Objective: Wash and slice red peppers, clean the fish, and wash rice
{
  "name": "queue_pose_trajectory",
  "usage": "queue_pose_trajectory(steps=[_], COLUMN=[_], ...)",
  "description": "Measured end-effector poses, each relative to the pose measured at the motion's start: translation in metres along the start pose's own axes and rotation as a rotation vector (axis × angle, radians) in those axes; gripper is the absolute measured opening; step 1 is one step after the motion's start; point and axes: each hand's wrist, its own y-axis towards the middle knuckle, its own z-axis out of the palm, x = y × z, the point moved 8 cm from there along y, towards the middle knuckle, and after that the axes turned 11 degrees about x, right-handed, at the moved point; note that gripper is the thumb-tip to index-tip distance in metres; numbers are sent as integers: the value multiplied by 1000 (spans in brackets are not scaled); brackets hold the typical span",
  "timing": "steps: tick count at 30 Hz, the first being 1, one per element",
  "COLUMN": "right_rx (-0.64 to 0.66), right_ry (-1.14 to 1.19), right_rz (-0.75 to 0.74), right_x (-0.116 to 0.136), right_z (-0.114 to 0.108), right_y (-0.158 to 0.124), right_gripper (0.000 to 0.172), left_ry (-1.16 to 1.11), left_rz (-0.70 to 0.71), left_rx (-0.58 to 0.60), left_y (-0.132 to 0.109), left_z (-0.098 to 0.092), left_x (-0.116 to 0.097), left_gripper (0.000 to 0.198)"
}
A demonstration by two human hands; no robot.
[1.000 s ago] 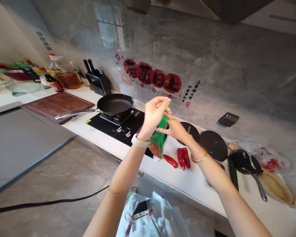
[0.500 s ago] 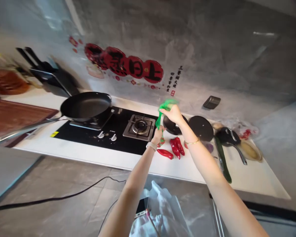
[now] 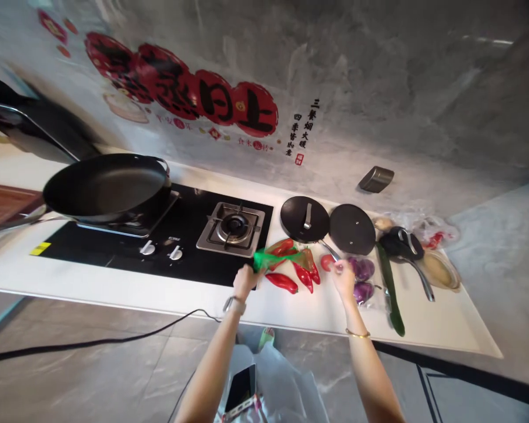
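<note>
Left hand (image 3: 245,279) grips green bag (image 3: 273,259) at edge of hob (image 3: 190,214); right hand (image 3: 344,278), grip unclear, beside eggplants (image 3: 364,269).

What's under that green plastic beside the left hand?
Red peppers show along the edges of the green plastic, some partly covered. Whether those lie under or inside it can't be told; its bunched end hides whatever is beneath.

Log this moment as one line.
left hand: gripping green bag | right hand: beside tomato and purple vegetables, hold unclear | red peppers: on counter | black pan: on cooktop
</note>
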Motion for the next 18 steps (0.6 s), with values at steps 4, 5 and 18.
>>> queue_pose_trajectory(steps=[4,5,18], right_rx=[456,466,458], right_ry=[-127,-179,-195], right_rz=[-46,-37,208], right_x=[10,13,12], right_z=[66,76,104], right_y=[-10,-7,20], right_gripper=[33,45,119], left_ry=[126,110,-456], left_rz=[366,478,422], left_rx=[159,147,131], left_y=[-32,-38,-39], left_z=[62,72,78], left_x=[-25,-39,-42], left_gripper=[20,28,34])
